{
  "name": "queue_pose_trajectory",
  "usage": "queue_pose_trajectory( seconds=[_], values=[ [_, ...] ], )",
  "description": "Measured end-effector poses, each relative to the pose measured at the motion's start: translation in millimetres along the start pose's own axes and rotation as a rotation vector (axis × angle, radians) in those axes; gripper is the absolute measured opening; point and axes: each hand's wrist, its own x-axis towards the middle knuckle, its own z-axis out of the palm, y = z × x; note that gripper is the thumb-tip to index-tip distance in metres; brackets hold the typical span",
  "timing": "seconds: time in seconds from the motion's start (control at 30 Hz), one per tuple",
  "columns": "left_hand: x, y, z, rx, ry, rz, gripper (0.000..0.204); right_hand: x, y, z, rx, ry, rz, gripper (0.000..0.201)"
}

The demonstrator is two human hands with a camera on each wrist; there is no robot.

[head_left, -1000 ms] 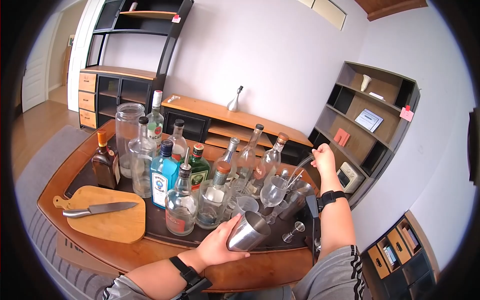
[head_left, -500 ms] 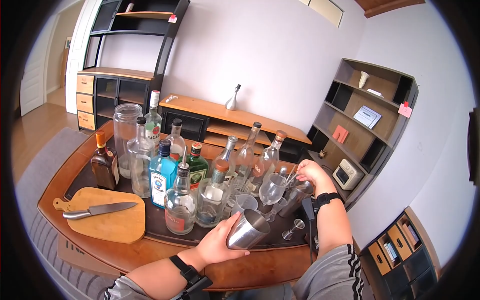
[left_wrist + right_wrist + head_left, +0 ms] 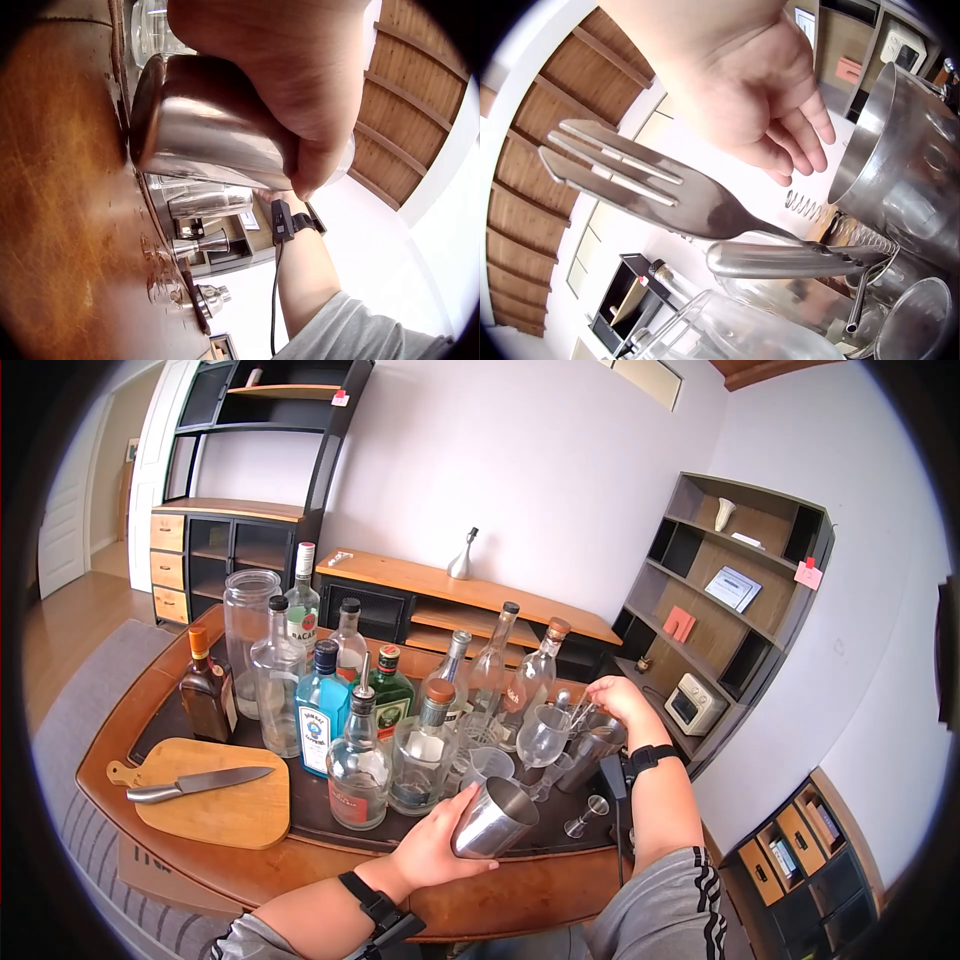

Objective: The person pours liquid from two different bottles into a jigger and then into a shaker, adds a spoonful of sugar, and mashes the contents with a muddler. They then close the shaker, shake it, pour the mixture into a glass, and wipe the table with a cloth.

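Observation:
My left hand [image 3: 435,850] grips a metal shaker tin [image 3: 495,820], its mouth tilted up and to the right. In the left wrist view the tin [image 3: 210,135] lies close over the table's front edge. My right hand [image 3: 757,105] hangs over the bar tools with loosely bent fingers and holds nothing. Just below its fingertips are a metal spring coil [image 3: 806,204], a fork-ended bar spoon [image 3: 712,214] with a twisted stem and a smooth metal handle [image 3: 780,261]. A second metal tin [image 3: 907,172] stands beside them. A jigger [image 3: 587,817] sits near the front edge.
Several bottles crowd the table's middle, among them a blue one [image 3: 322,720] and one with a pourer [image 3: 360,780]. A wine glass [image 3: 545,738] stands before the right hand. At left a knife [image 3: 200,785] lies on a wooden board [image 3: 230,818]. Shelves [image 3: 740,560] stand beyond.
My right hand has come down and left to the bar tools; the coiled metal piece it held up a second ago is out of its fingers. My left hand keeps the tin in place.

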Motion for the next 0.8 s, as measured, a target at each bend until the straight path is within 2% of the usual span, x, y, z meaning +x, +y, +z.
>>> queue_pose_trajectory(
  seconds=[0.1, 0.13, 0.2, 0.3, 0.43, 0.53, 0.63, 0.7, 0.8],
  values=[
    [-0.3, -0.8, 0.7, 0.002, 0.009, 0.014, 0.115, -21.6, -16.1, -8.6, -0.002, 0.103, -0.161, 0.023],
    [-0.1, 0.3, 0.7, 0.005, 0.013, 0.016, 0.115, -17.6, -9.8, -14.5, 0.057, 0.149, -0.250, 0.019],
    [0.1, 1.2, -0.1, 0.012, 0.022, 0.017, 0.115, -39.9, -30.7, -24.4, 0.186, 0.272, -0.349, 0.015],
    [0.9, 1.7, 0.1, 0.021, 0.043, 0.024, 0.115, -93.2, -73.0, -29.7, 0.288, 0.466, -0.497, 0.014],
    [1.4, 3.5, -0.5, 0.046, 0.067, 0.012, 0.117, -171.4, -94.8, -7.8, 0.435, 0.521, -0.618, 0.015],
    [-0.4, 1.6, 1.0, 0.035, 0.112, -0.026, 0.117, -208.6, -101.3, 35.5, 0.467, 0.524, -0.632, 0.019],
    [-0.6, 4.5, -1.2, 0.047, 0.178, -0.051, 0.118, -206.5, -86.5, 75.1, 0.347, 0.450, -0.470, 0.036],
    [-1.3, -2.5, 0.4, -0.029, 0.198, -0.061, 0.119, -186.7, -62.5, 99.2, 0.401, 0.442, -0.339, 0.043],
    [-1.9, -12.3, 2.4, -0.079, 0.244, -0.023, 0.121, -174.6, -42.3, 125.3, 0.090, 0.663, -0.415, 0.050]
  ],
)
